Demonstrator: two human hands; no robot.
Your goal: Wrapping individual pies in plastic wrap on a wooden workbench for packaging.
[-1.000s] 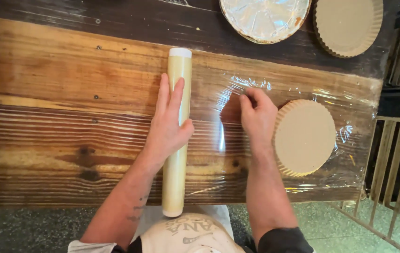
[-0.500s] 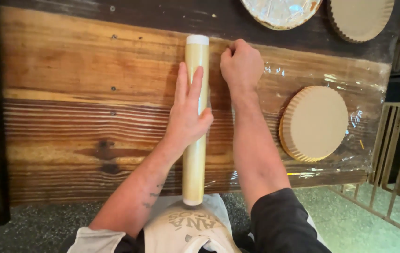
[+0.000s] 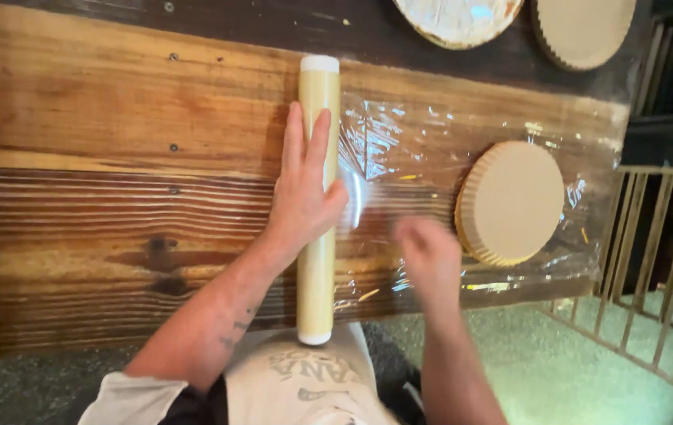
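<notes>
Rough wooden tabletop [image 3: 116,134], plank grain running left to right, dark board along the far edge, metal railing [image 3: 659,260] off the right end. A sheet of clear film [image 3: 431,165] lies stretched over the right half of the wood.

Change since half a second ago: your right hand [image 3: 428,260] has left the far end of the roll and come back toward the near edge, over the film. It is blurred, so I cannot tell how far the fingers are spread, or whether they touch the film. It holds nothing that shows. Judgement: the far part of the sheet has been pressed down and the near part now gets attention.

Your left hand [image 3: 305,193] has not shifted: flat, fingers extended and pointing away from you, palm pressing on the roll of cling film [image 3: 318,205], not gripping around it.

The roll's long axis runs from you to the far side, across the grain, near end overhanging the table edge, white cap at the far end.

Round fluted brown tray [image 3: 511,203] sits on the film, right of your right hand. Two more round dishes lie at the far edge.
</notes>
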